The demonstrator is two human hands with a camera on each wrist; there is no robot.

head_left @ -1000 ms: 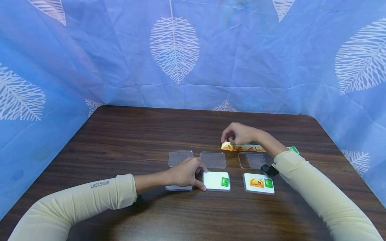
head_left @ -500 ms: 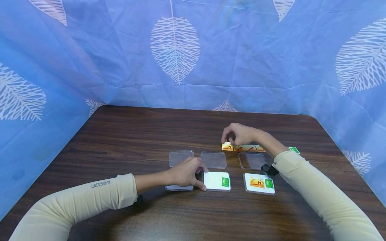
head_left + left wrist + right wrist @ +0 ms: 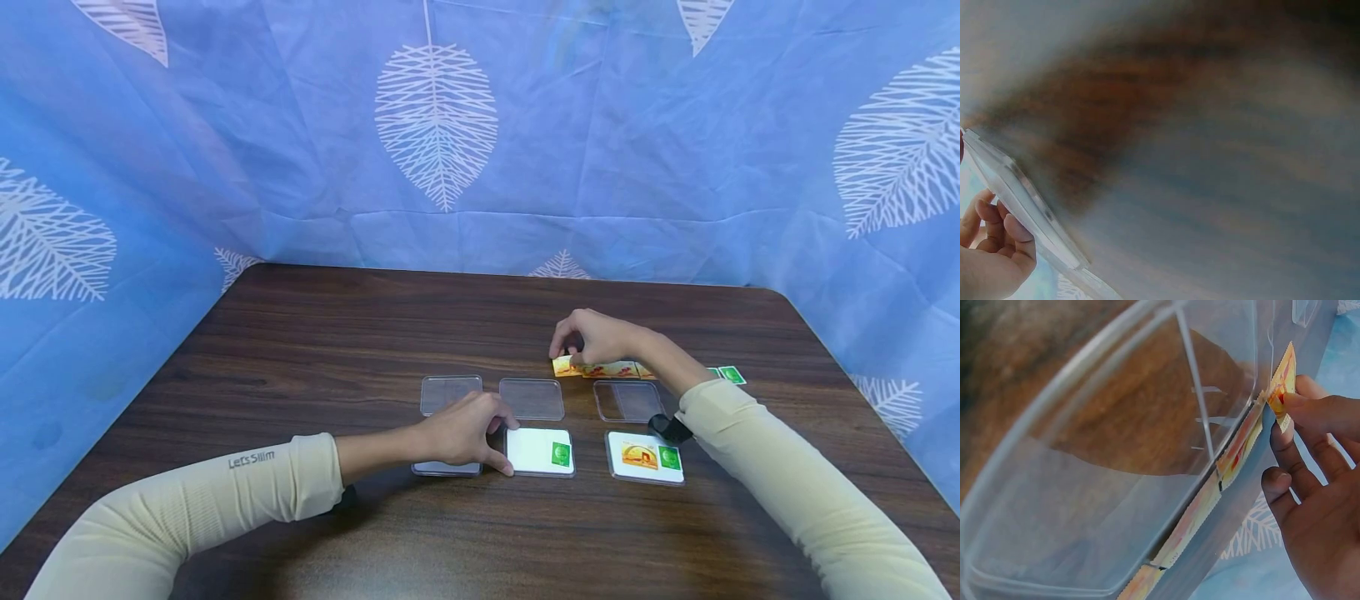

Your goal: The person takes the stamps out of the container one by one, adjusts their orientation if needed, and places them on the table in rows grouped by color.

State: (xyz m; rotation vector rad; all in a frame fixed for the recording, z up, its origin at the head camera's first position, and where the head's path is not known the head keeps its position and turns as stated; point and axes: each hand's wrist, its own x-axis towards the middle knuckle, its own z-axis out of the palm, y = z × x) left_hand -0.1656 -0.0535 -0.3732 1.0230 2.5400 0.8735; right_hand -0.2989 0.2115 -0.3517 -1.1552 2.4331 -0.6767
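Note:
My right hand (image 3: pixel 600 336) pinches an orange-and-yellow postage stamp (image 3: pixel 1283 378) between thumb and finger, with one edge tilted up in the right wrist view. It is the leftmost of a row of similar stamps (image 3: pixel 611 369). My left hand (image 3: pixel 465 429) holds the middle clear plastic case (image 3: pixel 528 457) by its left side, thumb at the front corner and index finger at the back. Inside that case lies a white card with one green stamp (image 3: pixel 561 454) on its right. The case to the right (image 3: pixel 626 475) holds a white card bearing an orange stamp and a green stamp.
Behind the cases lie three clear lids: left (image 3: pixel 451 396), middle (image 3: pixel 531 399) and right (image 3: pixel 630 402). A third case (image 3: pixel 446 469) is mostly hidden under my left hand. Green stamps (image 3: pixel 731 375) lie beyond my right forearm on the dark wooden table (image 3: pixel 480 542).
The leftmost stamp now tilts beneath my right thumb and fingers, which have shifted very slightly. My left hand stays in place at the middle case.

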